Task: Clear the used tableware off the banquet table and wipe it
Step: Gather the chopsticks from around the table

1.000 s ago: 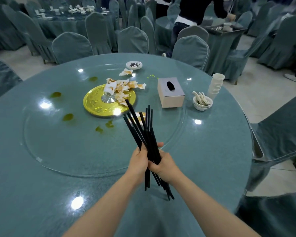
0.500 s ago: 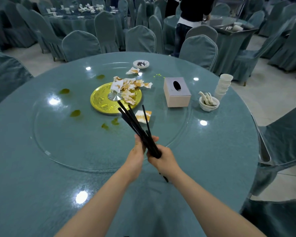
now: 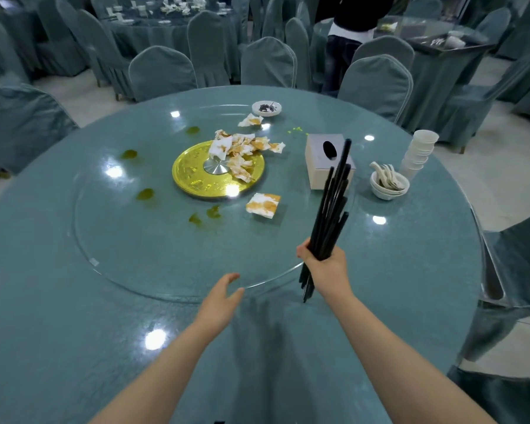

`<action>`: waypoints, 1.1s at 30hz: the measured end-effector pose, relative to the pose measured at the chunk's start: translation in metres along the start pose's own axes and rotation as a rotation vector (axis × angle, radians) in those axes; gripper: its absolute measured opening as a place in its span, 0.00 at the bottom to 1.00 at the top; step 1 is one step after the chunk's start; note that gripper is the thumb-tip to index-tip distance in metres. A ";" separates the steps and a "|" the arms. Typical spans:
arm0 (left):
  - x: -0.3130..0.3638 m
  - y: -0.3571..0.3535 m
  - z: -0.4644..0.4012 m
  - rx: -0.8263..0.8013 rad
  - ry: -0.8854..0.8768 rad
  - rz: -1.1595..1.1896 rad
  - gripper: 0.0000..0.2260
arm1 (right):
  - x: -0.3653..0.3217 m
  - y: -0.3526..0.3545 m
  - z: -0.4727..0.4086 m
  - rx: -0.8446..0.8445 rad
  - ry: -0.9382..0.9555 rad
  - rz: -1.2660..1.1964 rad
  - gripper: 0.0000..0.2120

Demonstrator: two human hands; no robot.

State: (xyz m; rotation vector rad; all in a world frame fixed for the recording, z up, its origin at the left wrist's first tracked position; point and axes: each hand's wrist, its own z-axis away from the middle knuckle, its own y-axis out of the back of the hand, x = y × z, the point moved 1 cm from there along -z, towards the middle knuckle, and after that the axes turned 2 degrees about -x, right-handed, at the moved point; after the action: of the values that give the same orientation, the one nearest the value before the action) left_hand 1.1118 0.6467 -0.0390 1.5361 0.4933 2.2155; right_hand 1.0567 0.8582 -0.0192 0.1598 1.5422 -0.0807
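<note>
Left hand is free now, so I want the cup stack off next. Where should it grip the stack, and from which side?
Judging by its pose, wrap the lower cups of the cup stack, not the top rim: it is tall and leans slightly. Come from the near left, above the bowl of spoons beside it. The left hand is open; the right hand holds the chopsticks.

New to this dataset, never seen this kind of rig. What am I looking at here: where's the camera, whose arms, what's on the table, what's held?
There is no robot. The camera is worn on a person's head and looks forward and down, so the two bare arms are the wearer's own. The right hand grips a bundle of black chopsticks. The left hand is open and holds nothing, just above the round banquet table. On the table lie a gold plate with stained napkins, a tissue box, a bowl of white spoons, stacked white cups, a small dish and greenish spills.
</note>
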 end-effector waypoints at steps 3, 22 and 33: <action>-0.011 -0.005 -0.005 -0.128 -0.005 -0.338 0.26 | 0.005 -0.001 0.002 -0.004 -0.009 0.008 0.08; -0.028 -0.021 -0.019 -0.212 0.034 -0.797 0.30 | 0.047 0.013 0.005 0.035 -0.169 -0.007 0.10; -0.026 -0.016 -0.018 -0.238 -0.001 -0.749 0.29 | 0.029 0.014 0.005 0.072 0.069 0.135 0.10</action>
State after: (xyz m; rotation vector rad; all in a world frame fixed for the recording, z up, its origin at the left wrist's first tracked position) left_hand 1.1052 0.6463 -0.0739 1.0000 0.6466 1.6173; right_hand 1.0649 0.8723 -0.0474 0.3259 1.5945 -0.0244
